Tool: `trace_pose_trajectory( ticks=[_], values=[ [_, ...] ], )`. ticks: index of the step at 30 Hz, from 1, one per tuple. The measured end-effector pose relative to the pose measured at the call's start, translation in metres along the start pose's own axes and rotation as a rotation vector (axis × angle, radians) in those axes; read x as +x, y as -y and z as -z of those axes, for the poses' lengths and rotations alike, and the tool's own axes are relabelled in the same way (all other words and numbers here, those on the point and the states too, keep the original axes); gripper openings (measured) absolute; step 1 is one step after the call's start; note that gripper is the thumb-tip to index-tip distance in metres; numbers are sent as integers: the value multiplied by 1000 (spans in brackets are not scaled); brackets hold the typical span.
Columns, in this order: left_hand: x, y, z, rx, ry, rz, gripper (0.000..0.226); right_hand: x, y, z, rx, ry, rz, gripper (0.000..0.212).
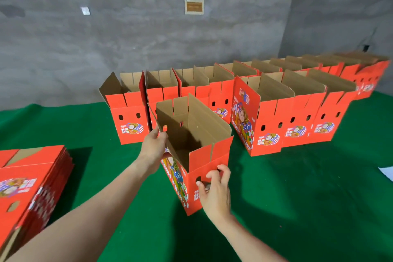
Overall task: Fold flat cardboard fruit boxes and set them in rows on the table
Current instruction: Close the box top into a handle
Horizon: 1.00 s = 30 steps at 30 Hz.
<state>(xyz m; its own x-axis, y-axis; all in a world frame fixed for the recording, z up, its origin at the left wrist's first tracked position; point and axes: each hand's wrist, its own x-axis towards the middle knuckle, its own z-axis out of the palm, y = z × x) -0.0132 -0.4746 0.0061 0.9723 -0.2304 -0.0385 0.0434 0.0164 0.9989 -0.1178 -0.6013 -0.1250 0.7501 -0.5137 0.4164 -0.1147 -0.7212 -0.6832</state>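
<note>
The job looks well past its start but far from finished. Both hands hold one box [204, 125], already opened into its upright shape with the top flaps standing and the brown inside showing. The left hand [154, 141] grips the edge of the tall side flap, fingers curled round the cardboard. The right hand [214, 187] lies on the red end panel nearest the person, with fingertips hooked at the handle cut-outs. Whether the bottom of this box rests on the green table [297, 198] or hangs just above it cannot be told, and its base is hidden, so I cannot say if the bottom flaps are locked. Beyond the hands, a long back row of folded boxes [129, 117] runs from just past the left hand away to the far right. A shorter front row [295, 125] stands beyond and to the right of the right hand. All of these stand upright with open tops, side by side and touching or nearly so. To the left of the left forearm lies a stack of flat boxes [32, 181], many sheets thick, so plenty of folding is left. My judgement is that the box in hand needs only setting down, most likely at the left end of the front row, where there is a gap directly ahead of the hands.
</note>
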Motion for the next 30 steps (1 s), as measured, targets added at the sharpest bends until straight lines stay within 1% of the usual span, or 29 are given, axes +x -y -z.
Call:
trace_pose_trajectory(
  ticks=[2,7,10,11,13,15,18,20,22,25,28,30],
  values=[
    [7,0,-5,20,9,-1,33,12,-7,1,25,-10,-40,31],
    [29,-4,-28,34,82,-6,38,34,-24,3,76,71,-148,39],
    [47,-11,-50,-1,197,21,37,62,-40,10,78,8,-147,37],
    [53,-13,-61,10,244,41,37,76,-47,15,48,-10,-156,35],
    [63,-16,-85,69,295,78,43,104,-63,24,-14,-3,-166,37],
    [74,-18,-110,130,284,70,52,131,-79,31,-51,21,-167,40],
    [91,-23,-140,209,271,-3,58,163,-94,33,-67,28,-208,40],
    [100,-26,-158,312,307,-45,48,176,-105,30,-45,11,-250,39],
    [103,-28,-175,379,382,-34,37,186,-116,30,-30,-21,-284,37],
    [105,-30,-192,395,451,-2,36,195,-131,33,-20,-76,-305,36],
    [111,-30,-201,423,474,-44,39,201,-143,36,-28,-92,-279,37],
    [114,-28,-205,430,468,-84,36,204,-150,38,-21,-103,-247,37]
  ],
)
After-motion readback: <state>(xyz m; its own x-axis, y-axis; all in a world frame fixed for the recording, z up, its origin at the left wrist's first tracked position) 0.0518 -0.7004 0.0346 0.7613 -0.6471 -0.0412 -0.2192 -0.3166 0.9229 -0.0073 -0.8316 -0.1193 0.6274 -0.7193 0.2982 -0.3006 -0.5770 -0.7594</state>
